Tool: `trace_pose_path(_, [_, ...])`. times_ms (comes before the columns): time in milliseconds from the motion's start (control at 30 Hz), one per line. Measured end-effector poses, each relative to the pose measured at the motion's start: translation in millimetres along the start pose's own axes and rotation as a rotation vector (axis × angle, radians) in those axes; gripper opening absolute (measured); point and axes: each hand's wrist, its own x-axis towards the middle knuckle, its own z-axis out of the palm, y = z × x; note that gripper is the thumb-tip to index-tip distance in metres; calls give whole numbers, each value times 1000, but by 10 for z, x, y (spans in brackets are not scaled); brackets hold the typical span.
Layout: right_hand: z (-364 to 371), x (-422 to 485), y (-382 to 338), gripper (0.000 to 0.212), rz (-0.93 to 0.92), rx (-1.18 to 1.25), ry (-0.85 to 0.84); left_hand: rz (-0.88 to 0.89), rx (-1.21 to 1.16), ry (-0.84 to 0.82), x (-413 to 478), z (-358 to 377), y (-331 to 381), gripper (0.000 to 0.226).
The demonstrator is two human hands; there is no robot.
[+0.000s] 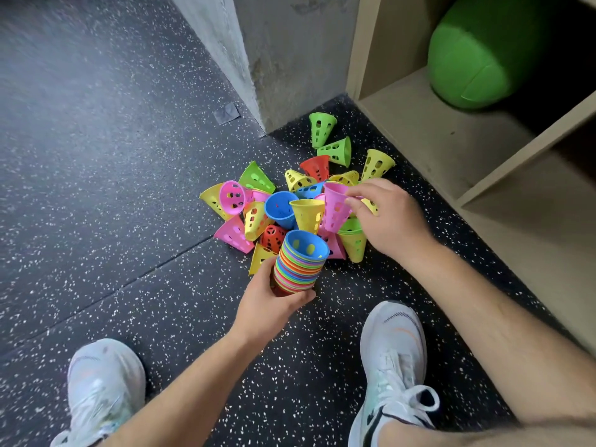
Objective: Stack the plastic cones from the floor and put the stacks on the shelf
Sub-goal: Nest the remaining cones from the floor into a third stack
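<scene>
Several loose plastic cones [280, 209] in pink, yellow, green, blue and red lie in a pile on the dark speckled floor. My left hand [269, 304] grips a stack of cones [301, 264] with a blue one on top, wide end up, just in front of the pile. My right hand [383, 217] pinches the rim of a pink cone [335, 206], lifted above the pile's right side. The beige shelf [451, 133] stands at the right, its lower compartment open toward the cones.
A green ball [483, 56] sits deep in the shelf compartment. A grey concrete pillar [277, 59] stands behind the pile. My two white shoes [106, 391] [392, 356] rest on the floor near the bottom. Two green cones [325, 137] lie apart by the pillar.
</scene>
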Motion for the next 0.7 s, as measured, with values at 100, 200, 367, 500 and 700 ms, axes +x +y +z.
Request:
trace_pose_path(100, [-40,-106,-122,15,-117,78,158,-6,11,3,25,-2,-6,65])
trace_pose_path(200, [6,-235,-233,15,-212,148,190,3,6,7,36,3,2,69])
trace_pose_path(367, [241,-451,-282,20,-268,193,-18,15,7,27,40,5,19,73])
trace_pose_path(500, [397,-629,-292,23,-213,256,-181,6,16,41,22,-52,-34,71])
trace_pose_path(700, [503,-402,-247,27,-164,164,-179,-21,31,38,-72,-173,-114,61])
